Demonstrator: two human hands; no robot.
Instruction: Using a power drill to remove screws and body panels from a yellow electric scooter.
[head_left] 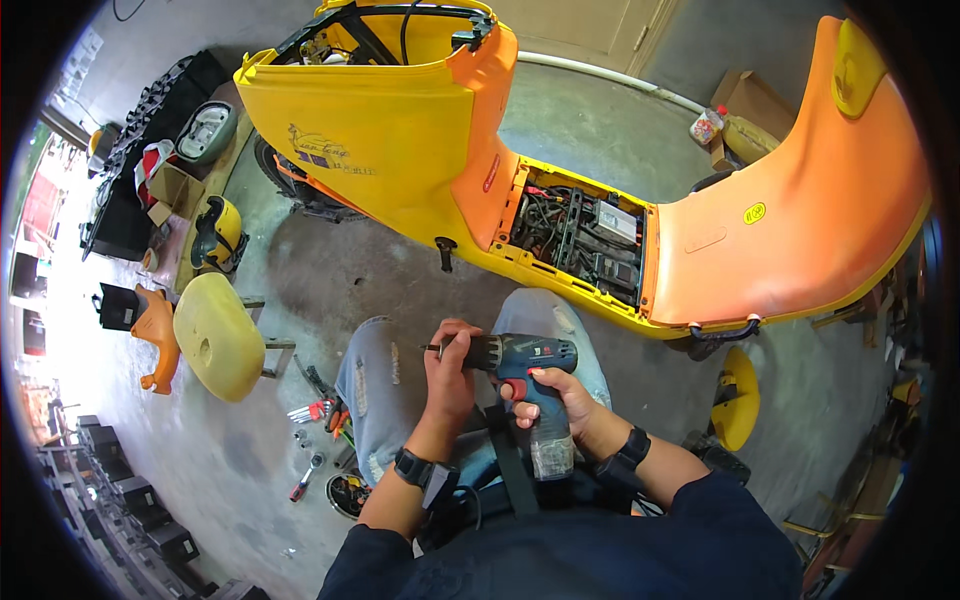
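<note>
A blue cordless drill lies sideways above my lap, its nose to the left. My left hand has its fingers wrapped round the drill's front end, where a thin dark bit pokes out. My right hand grips the handle, with a finger near the red trigger area. Beyond my knees is a yellow and orange scooter body, its open floor compartment showing wires and a silver metal box.
Left are a yellow helmet, pale yellow stool, orange part and black crates. Hand tools lie by my left leg. A curved yellow piece is at right. A white pipe runs along the back wall.
</note>
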